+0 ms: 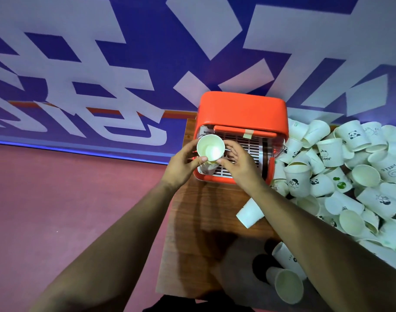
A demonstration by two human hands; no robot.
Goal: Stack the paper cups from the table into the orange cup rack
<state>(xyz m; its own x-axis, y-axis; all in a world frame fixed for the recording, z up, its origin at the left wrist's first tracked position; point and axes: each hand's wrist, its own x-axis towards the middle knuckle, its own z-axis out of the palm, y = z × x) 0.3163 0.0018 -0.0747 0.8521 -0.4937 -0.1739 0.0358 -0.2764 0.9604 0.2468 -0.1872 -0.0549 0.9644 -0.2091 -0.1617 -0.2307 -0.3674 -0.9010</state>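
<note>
Wood surface (192, 221), orange cup rack (242, 109) at 12 o'clock, loose cups (350, 176) at 3.
Fingers (200, 160) of both hands hold upright paper cup (210, 149): left hand (181, 164) at its 9, right hand (239, 163) at 4; rack's stack (208, 168) just below.

Head camera, single wide-angle view.
Worn above the near end of the table (192, 233), facing forward and steeply down. Close in (the wearer's arms (125, 233) rise from the bottom edge), with the rack (242, 109) at centre, wall (102, 52) above, floor (57, 188) left and cups (350, 176) right.
</note>
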